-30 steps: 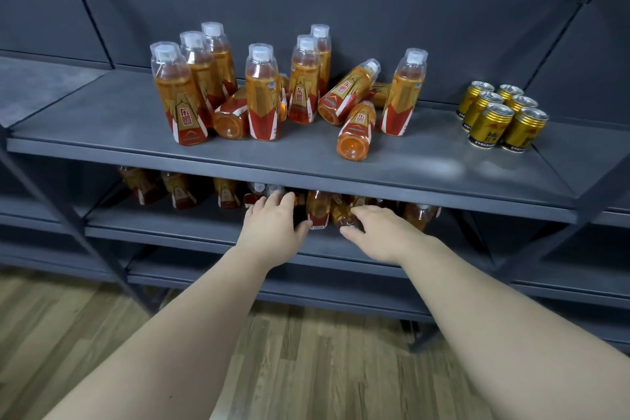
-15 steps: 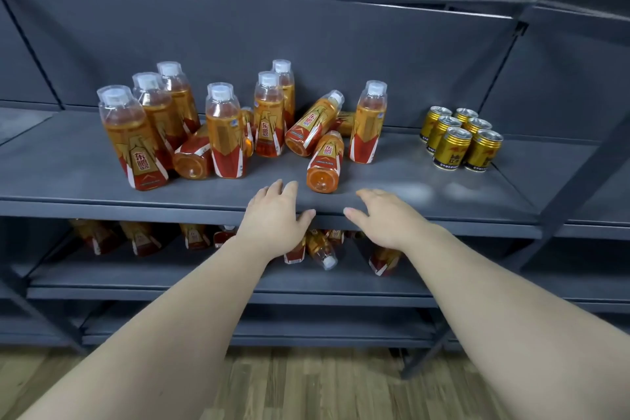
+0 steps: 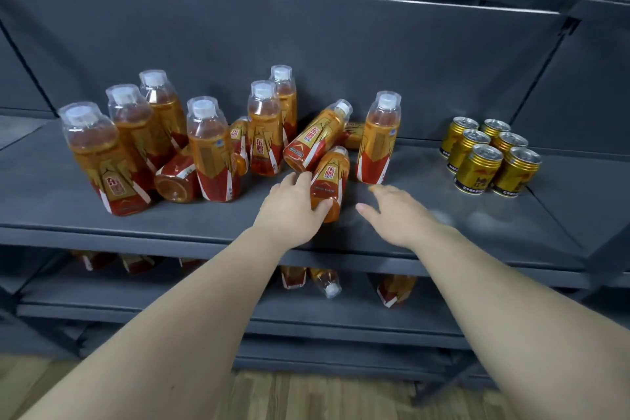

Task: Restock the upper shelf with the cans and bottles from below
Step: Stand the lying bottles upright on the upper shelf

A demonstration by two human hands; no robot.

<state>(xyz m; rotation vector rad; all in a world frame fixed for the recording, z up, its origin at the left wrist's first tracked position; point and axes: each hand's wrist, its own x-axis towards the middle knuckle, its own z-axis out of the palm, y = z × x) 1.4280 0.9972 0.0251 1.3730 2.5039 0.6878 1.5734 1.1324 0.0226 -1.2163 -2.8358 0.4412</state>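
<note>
Fallen bottle (image 3: 329,181): on its side near the front of the upper shelf (image 3: 443,228), base toward the camera, cap pointing back. Taken as the reference for every entry below.

Left grip (image 3: 295,211): closed round the lower body of the fallen bottle, thumb across the base end. Judged a hold for standing it up, since a lying bottle wastes room and can roll.

Right grip (image 3: 395,211): just right of the fallen bottle, fingers straight, holding nothing, above bare shelf. Blurred. Probably placed to steady a neighbour.

Leaning bottle (image 3: 315,140): directly behind the fallen bottle, tilted, cap up and to the right. Contact between the two not certain. Likely to slip once the fallen bottle is lifted.

Upright bottle (image 3: 378,143): just behind and to the right, label outward.

Standing bottles (image 3: 211,150): to the left, in a loose cluster, with one toppled bottle (image 3: 175,181) among them, base forward.

Gold cans (image 3: 491,157): well to the right, six, upright, packed close. Tidy as placed.

Lower shelf (image 3: 136,297): beneath. Several lower bottles (image 3: 395,290) left there, one capped bottle (image 3: 327,285) lying cap forward. Restocking judged partly done.
</note>
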